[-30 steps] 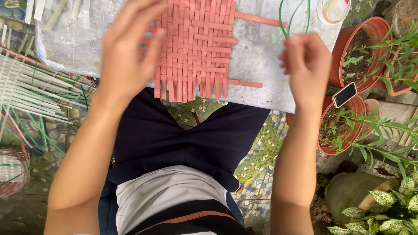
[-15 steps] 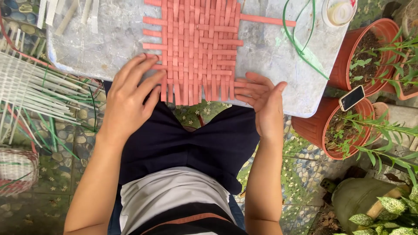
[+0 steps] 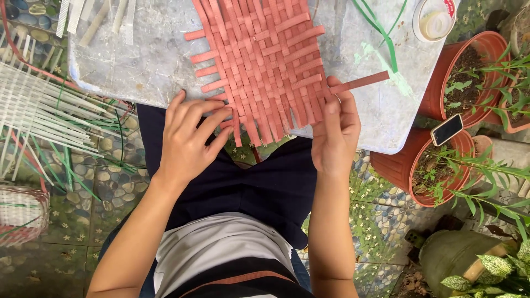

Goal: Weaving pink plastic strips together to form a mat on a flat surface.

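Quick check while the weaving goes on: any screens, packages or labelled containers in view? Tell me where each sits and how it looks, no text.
Phone: lies on the rim of the near terracotta pot, right of the table; dark rectangular screen, pale edge, screen appears off.
Round container: at the table's far right corner; white rim, clear top, yellowish contents, small red mark on the rim.
No signs or other packages seen.

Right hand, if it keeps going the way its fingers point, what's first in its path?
The right hand points up and slightly right, fingertips already on the red woven mat at its projecting strip. Beyond that lies bare grey tabletop, then probably the green strips; depth is unclear.
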